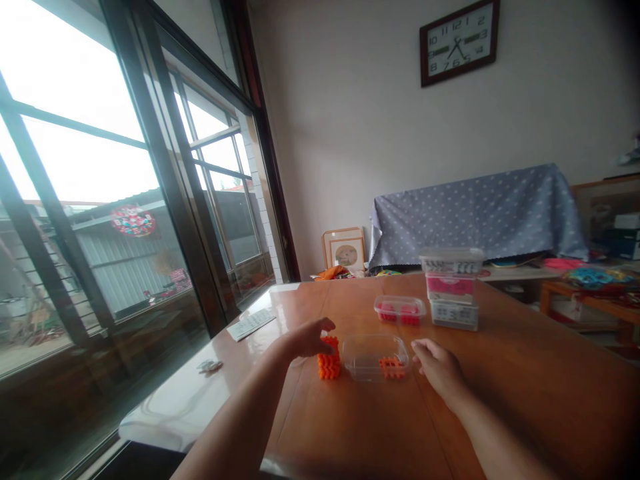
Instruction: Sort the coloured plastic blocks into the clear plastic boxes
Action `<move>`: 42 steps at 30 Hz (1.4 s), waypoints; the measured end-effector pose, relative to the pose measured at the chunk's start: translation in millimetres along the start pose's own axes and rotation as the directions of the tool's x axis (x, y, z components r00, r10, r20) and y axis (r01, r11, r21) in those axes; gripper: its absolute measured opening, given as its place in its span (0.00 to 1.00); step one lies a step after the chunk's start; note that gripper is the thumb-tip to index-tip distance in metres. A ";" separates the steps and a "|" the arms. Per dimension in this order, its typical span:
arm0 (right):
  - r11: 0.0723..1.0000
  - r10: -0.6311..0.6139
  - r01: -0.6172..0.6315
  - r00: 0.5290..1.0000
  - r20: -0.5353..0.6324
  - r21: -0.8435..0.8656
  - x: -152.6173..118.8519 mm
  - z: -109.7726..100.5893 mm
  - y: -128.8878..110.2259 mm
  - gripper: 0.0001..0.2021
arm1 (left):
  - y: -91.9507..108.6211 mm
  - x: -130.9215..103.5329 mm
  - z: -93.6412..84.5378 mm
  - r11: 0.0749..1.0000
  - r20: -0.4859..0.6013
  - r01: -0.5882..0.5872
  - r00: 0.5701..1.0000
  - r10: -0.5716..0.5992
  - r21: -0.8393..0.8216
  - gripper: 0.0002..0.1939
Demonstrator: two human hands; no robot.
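Note:
A stack of orange bumpy-edged plastic pieces [329, 360] stands upright on the table. My left hand [313, 339] is at its upper left, with thumb and fingers apart around the top; whether it touches the stack I cannot tell. Right of the stack lies a clear plastic container [357, 367] with a few orange pieces [393, 367] in its right part. My right hand [437, 367] is just beyond the container's right side, its fingers loosely curled together and nothing visible in them.
Behind, a clear tub [379, 304] holds pink-red pieces. Stacked plastic boxes [455, 315] stand to its right. A printed sheet [251, 324] and a small crumpled item [210, 367] lie on the left of the wooden table [380, 427], beside the window [190, 200].

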State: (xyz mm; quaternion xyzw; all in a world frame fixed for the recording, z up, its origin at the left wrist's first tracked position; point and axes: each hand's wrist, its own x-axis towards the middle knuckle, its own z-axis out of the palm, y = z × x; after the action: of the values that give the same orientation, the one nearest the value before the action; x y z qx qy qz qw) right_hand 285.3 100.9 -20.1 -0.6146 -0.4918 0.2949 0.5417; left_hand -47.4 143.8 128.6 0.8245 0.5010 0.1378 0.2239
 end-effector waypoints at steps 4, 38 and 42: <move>1.000 -0.009 0.009 1.000 -0.004 0.018 0.9 0.2 1.8 0.20 | -2.3 -4.5 5.2 0.999 0.020 0.013 1.000 -0.014 0.039 0.34; 0.998 -0.059 0.058 0.997 -0.053 -0.027 6.4 2.7 2.6 0.18 | 69.9 82.8 118.9 1.000 0.184 -0.012 0.983 0.016 -0.024 0.29; 0.998 -0.061 0.059 0.995 -0.072 -0.034 7.0 3.3 3.3 0.18 | 69.9 81.6 121.5 1.000 0.158 0.009 0.987 -0.004 -0.027 0.29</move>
State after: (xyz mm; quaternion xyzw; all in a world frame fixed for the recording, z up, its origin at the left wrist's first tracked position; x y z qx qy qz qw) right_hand 285.7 108.8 -22.9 -0.6184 -0.4945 0.2479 0.5582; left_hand 98.4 160.4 59.6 0.8281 0.4825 0.0783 0.2744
